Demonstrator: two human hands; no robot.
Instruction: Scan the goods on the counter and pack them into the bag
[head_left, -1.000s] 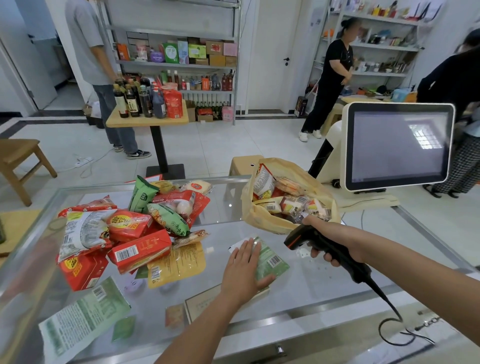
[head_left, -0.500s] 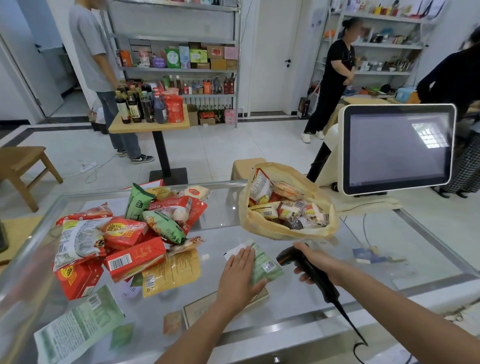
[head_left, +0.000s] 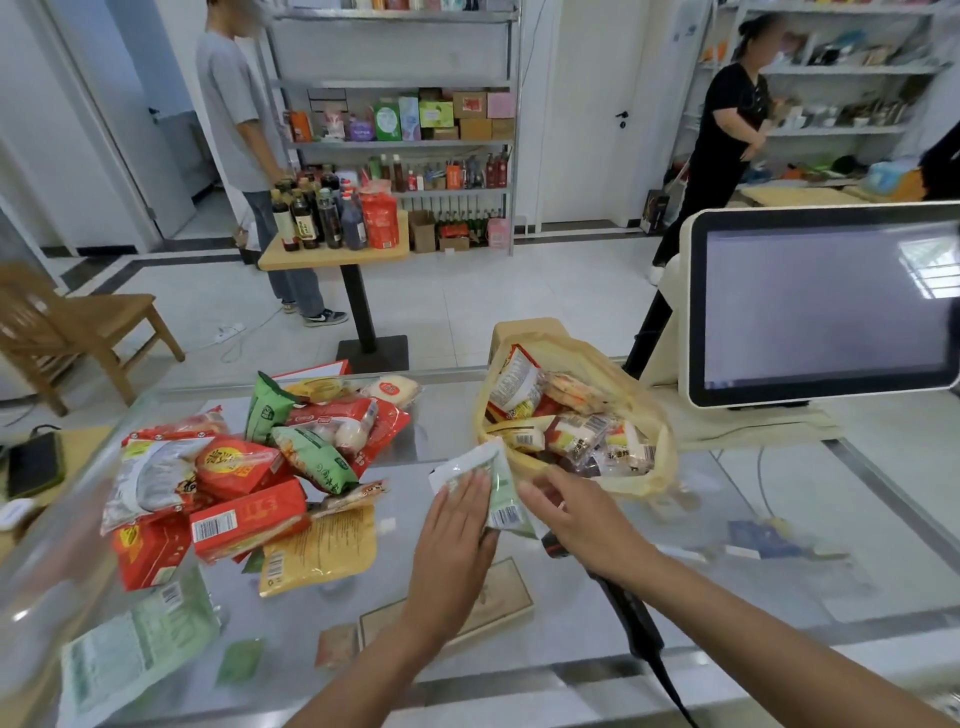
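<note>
A pale green and white snack packet (head_left: 500, 491) lies on the glass counter (head_left: 571, 613), barcode side up. My left hand (head_left: 460, 525) rests flat on its left part. My right hand (head_left: 582, 517) grips the black barcode scanner (head_left: 631, 618), whose head sits right beside the packet's barcode. Just behind stands the yellow plastic bag (head_left: 644, 415), open and holding several packets. A pile of red, green and yellow packaged goods (head_left: 249, 473) covers the counter's left side.
The checkout screen (head_left: 826, 301) stands at the right on a white base. A green-white packet (head_left: 135, 649) lies near the counter's front left. Beyond the counter are a small table with bottles (head_left: 332, 254), a wooden chair (head_left: 78, 322), shelves and two people.
My right hand has carried the scanner left, up to the packet's barcode. My left hand stays on the packet, which has shifted slightly. The view has tilted up a little.
</note>
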